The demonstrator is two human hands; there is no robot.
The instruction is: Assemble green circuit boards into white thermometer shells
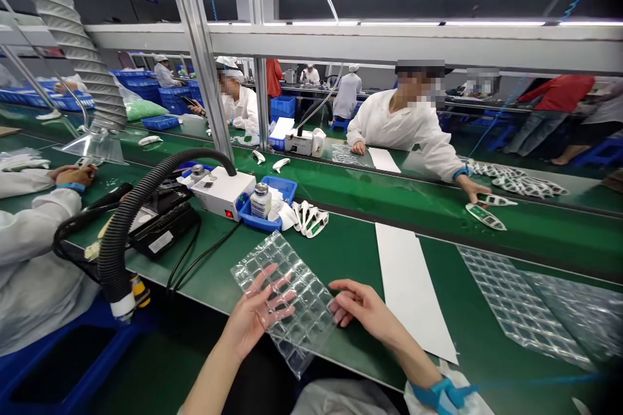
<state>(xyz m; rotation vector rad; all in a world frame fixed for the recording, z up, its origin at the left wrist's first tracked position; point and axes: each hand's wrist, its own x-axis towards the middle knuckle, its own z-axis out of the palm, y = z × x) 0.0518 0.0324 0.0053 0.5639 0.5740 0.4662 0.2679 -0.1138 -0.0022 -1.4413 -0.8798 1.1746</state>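
A clear bubble-wrap sheet (287, 285) lies on the green bench in front of me, its near corner hanging over the edge. My left hand (257, 311) rests flat on its lower left part with fingers spread. My right hand (357, 305) touches the sheet's right edge, fingers curled lightly against it; I cannot tell whether it pinches the sheet. A blue strap circles my right wrist. A pile of white plastic shells (309, 219) lies beyond the sheet.
A white strip (411, 288) lies right of the sheet, more bubble wrap (530, 305) further right. A blue tray with a bottle (263, 204), a white box (221, 191) and a black hose (126, 220) stand left. Workers sit left and across the green conveyor (389, 191).
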